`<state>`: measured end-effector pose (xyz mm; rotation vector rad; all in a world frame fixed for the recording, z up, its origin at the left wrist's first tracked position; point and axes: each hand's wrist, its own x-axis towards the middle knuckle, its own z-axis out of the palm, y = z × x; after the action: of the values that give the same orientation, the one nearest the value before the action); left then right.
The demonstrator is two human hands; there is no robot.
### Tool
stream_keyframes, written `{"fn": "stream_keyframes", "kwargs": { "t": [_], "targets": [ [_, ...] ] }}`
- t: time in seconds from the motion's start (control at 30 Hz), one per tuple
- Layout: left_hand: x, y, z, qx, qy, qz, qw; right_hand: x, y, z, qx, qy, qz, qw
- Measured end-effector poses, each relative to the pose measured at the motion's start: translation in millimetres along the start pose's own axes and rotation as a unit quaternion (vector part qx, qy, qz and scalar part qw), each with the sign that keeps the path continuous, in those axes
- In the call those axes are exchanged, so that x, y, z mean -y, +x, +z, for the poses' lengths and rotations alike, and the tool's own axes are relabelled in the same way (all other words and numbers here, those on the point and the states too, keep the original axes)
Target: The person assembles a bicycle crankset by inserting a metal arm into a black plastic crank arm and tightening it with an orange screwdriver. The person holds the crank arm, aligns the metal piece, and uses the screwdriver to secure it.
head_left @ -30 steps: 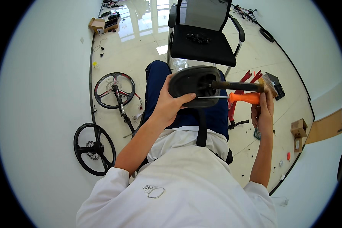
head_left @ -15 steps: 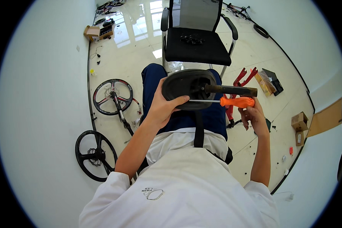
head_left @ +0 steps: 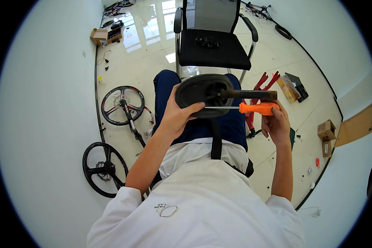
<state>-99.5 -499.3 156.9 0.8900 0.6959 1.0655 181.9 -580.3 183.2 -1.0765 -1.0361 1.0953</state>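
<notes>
A black bicycle saddle (head_left: 192, 93) is held above my lap, its hollow underside facing up. Its rusty dark seat post (head_left: 254, 94) sticks out to the right. My left hand (head_left: 176, 113) grips the saddle's left edge, the thumb lying over the near rim at the screwdriver's tip. In my right hand (head_left: 277, 122) is a screwdriver (head_left: 258, 108) with an orange handle, the fingers closed round the handle's end. Its thin metal shaft runs leftward across the near part of the saddle, just below the post. The thumb hides where the tip meets the saddle.
Ahead stands a black chair (head_left: 215, 51) with small dark parts (head_left: 208, 42) on its seat. Left on the floor lie a spoked wheel (head_left: 123, 105) and a black wheel (head_left: 105, 169). To the right are a red fork (head_left: 266, 82), an open toolbox (head_left: 295, 89) and cardboard boxes (head_left: 326, 130).
The saddle and post have tilted slightly and shifted a little up and left. My right fingers have changed their hold on the screwdriver handle, which now sits more level.
</notes>
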Motion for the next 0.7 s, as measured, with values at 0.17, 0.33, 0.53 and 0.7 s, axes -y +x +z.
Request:
{"fn": "stream_keyframes", "kwargs": {
  "t": [0.17,0.33,0.53,0.7],
  "targets": [
    [6.4,1.5,-0.9,-0.012,0.012,0.009,1.0,-5.4,1.7,-20.8,0.058,-0.046,0.097,0.992],
    [-4.4,2.0,-3.3,-0.004,0.022,0.007,1.0,-16.3,-4.9,-20.5,0.071,-0.046,0.097,0.992],
    [-4.5,1.3,-3.3,-0.004,0.051,0.016,0.999,-16.1,-4.5,-20.1,0.062,-0.061,0.097,0.991],
    [2.0,1.5,-3.8,0.021,0.027,-0.001,0.999,-17.7,-7.6,-12.4,0.011,-0.049,0.1,0.994]
  ]
}}
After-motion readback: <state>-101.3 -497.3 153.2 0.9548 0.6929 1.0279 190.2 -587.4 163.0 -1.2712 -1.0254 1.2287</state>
